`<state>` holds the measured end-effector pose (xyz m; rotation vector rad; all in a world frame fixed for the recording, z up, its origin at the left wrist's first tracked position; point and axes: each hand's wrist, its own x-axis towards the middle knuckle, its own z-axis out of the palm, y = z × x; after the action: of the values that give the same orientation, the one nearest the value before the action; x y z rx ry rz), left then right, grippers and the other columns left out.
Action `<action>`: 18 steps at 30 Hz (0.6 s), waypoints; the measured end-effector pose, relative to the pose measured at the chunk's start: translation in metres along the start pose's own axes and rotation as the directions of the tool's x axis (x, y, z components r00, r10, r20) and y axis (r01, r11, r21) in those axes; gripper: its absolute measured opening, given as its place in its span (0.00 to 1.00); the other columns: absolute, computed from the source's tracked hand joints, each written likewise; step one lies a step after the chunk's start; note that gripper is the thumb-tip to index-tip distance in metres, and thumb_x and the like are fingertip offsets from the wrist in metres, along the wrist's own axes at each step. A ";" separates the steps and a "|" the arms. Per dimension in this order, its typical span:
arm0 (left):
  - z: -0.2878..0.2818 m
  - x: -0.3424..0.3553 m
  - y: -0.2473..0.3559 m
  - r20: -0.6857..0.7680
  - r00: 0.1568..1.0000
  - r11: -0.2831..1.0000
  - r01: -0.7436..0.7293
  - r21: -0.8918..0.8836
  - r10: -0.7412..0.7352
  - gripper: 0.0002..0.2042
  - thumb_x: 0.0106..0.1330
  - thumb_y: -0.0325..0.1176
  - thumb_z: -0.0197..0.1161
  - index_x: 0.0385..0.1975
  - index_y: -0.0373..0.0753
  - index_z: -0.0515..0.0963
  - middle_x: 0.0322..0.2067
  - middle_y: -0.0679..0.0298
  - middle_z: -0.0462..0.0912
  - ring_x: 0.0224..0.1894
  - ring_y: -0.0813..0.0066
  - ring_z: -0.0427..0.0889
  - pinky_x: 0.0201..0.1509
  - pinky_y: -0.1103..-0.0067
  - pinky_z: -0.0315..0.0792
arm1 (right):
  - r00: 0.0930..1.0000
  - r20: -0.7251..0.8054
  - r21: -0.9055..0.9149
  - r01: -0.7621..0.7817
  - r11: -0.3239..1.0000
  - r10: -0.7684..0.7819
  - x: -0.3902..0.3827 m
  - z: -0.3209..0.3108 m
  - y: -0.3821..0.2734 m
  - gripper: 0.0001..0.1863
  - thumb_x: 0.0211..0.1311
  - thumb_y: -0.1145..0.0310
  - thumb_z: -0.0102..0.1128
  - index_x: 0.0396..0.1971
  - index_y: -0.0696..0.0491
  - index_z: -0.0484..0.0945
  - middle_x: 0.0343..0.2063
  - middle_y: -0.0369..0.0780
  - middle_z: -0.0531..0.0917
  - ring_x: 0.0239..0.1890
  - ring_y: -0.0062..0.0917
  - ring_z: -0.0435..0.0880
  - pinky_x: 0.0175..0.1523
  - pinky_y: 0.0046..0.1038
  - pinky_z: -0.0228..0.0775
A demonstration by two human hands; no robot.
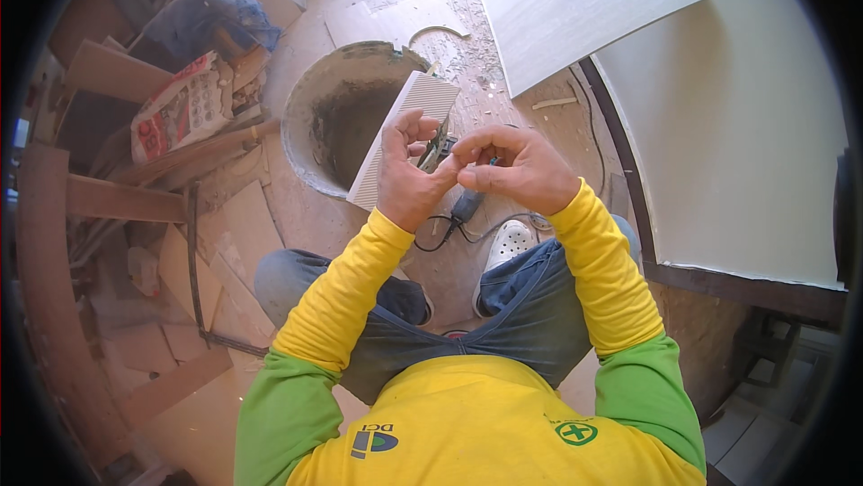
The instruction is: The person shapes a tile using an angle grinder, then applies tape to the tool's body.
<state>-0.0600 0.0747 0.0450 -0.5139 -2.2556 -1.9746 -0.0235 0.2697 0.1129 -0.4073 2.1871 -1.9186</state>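
Observation:
My left hand (412, 169) is raised in front of a ridged tile piece (382, 149), its fingers loosely curled and apart from the thumb. The thumb tip meets my right hand (520, 164), whose thumb and forefinger are pinched together. Whatever lies in that pinch is too small to make out. The tile piece leans across the right rim of a mortar-stained bucket (301, 117), behind the left hand. Below the hands, a dark corded power tool (467, 205) lies on the floor between my feet, partly hidden.
A large notched pale tile (575, 27) stands at the far right beside a white panel (737, 144). Wooden frames (126, 198), a torn bag (184, 108) and board offcuts crowd the left. A cable (593, 117) runs along the right, and debris litters the floor.

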 end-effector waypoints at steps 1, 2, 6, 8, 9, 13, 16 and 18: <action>0.001 0.000 0.000 0.005 1.000 1.000 -0.001 0.007 0.001 0.38 0.54 0.38 0.78 0.63 0.39 0.65 0.50 0.60 0.78 0.52 0.70 0.78 0.55 0.73 0.72 | 0.997 -0.011 0.041 -0.071 0.997 0.072 0.000 0.001 -0.002 0.15 0.61 0.75 0.72 0.48 0.57 0.83 0.37 0.32 0.82 0.38 0.13 0.78 0.44 0.16 0.73; 0.000 -0.001 0.000 0.005 1.000 1.000 0.000 0.008 0.000 0.38 0.54 0.38 0.78 0.63 0.39 0.65 0.50 0.60 0.78 0.52 0.70 0.78 0.55 0.73 0.72 | 0.990 -0.018 0.084 -0.141 0.986 0.143 0.001 0.002 -0.004 0.16 0.60 0.75 0.72 0.48 0.57 0.83 0.38 0.33 0.82 0.38 0.13 0.78 0.45 0.17 0.74; 0.000 -0.001 -0.002 0.021 1.000 1.000 0.017 -0.017 -0.016 0.37 0.55 0.38 0.78 0.63 0.39 0.65 0.51 0.60 0.78 0.52 0.71 0.78 0.56 0.73 0.72 | 0.990 -0.025 0.103 -0.138 0.985 0.142 0.001 0.002 -0.002 0.15 0.61 0.75 0.72 0.47 0.58 0.83 0.37 0.33 0.82 0.38 0.14 0.78 0.46 0.17 0.75; 0.000 -0.002 -0.005 0.031 0.998 0.997 0.047 -0.059 -0.045 0.37 0.55 0.38 0.78 0.63 0.39 0.64 0.52 0.60 0.77 0.53 0.71 0.78 0.56 0.73 0.72 | 0.994 -0.019 0.109 -0.102 0.989 0.105 0.001 0.001 -0.001 0.14 0.61 0.75 0.72 0.46 0.58 0.83 0.37 0.33 0.82 0.38 0.14 0.79 0.46 0.17 0.75; 0.001 -0.002 -0.007 0.050 0.996 0.991 0.077 -0.108 -0.072 0.37 0.56 0.38 0.78 0.63 0.39 0.64 0.52 0.60 0.77 0.53 0.71 0.78 0.57 0.73 0.72 | 0.994 -0.020 0.109 -0.102 0.989 0.105 0.001 0.001 -0.002 0.14 0.61 0.75 0.72 0.46 0.58 0.83 0.37 0.33 0.82 0.38 0.14 0.79 0.46 0.17 0.75; 0.002 -0.003 -0.009 0.115 0.984 0.968 0.154 -0.198 -0.133 0.37 0.58 0.38 0.77 0.64 0.40 0.62 0.54 0.59 0.76 0.55 0.71 0.76 0.58 0.73 0.71 | 0.990 -0.017 0.104 -0.135 0.985 0.137 0.001 0.000 -0.001 0.13 0.61 0.75 0.72 0.46 0.57 0.83 0.37 0.33 0.82 0.38 0.14 0.79 0.46 0.17 0.75; 0.003 -0.004 -0.012 0.154 0.972 0.930 0.216 -0.297 -0.177 0.37 0.58 0.38 0.76 0.64 0.39 0.62 0.54 0.60 0.75 0.55 0.71 0.76 0.58 0.73 0.72 | 0.990 -0.018 0.119 -0.139 0.983 0.142 0.001 0.001 -0.001 0.13 0.61 0.75 0.72 0.46 0.57 0.83 0.37 0.33 0.82 0.38 0.14 0.79 0.46 0.17 0.75; 0.005 -0.005 -0.013 0.185 0.964 0.902 0.248 -0.352 -0.193 0.36 0.59 0.38 0.76 0.64 0.40 0.62 0.54 0.60 0.75 0.55 0.71 0.76 0.58 0.73 0.72 | 0.990 -0.020 0.132 -0.135 0.982 0.139 0.000 0.000 0.000 0.13 0.61 0.75 0.72 0.45 0.57 0.83 0.37 0.33 0.82 0.38 0.14 0.79 0.46 0.17 0.75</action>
<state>-0.0590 0.0773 0.0303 -0.4637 -2.0989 -2.5870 -0.0236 0.2691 0.1130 -0.2031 2.0342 -1.9889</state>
